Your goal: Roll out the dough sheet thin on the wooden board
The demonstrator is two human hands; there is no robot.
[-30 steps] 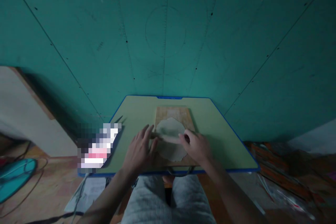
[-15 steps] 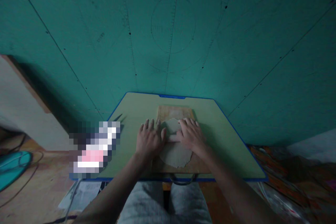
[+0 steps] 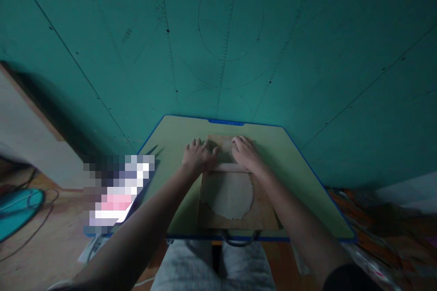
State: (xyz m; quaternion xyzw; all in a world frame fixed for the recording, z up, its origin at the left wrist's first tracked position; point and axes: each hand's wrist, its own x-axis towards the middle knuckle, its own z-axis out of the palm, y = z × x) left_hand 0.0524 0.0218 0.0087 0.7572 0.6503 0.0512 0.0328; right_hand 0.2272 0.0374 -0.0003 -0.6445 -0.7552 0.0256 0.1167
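Note:
A thin, pale rolling pin [image 3: 229, 167] lies crosswise at the far edge of a flat, roughly round sheet of dough [image 3: 228, 194] with a ragged rim. Beneath the dough is a wooden board [image 3: 262, 211]. My left hand [image 3: 200, 154] rests over the pin's left end, palm down, fingers pointing away and thumb apart. Over the right end lies my right hand [image 3: 246, 152], also palm down, its fingers reaching past the pin and bent a little. Both ends of the pin are hidden beneath my hands.
The board sits on a small pale-green table [image 3: 184, 129] with blue edging and a dark handle [image 3: 241, 241] at its front. A pixelated object [image 3: 119, 193] occupies the left side, with a dark pointed tip beyond it. A green wall [image 3: 218, 45] rises behind.
Both hands have pushed the rolling pin away from me, from the middle of the dough to its far edge. More of the dough's near part shows. The view has shifted slightly.

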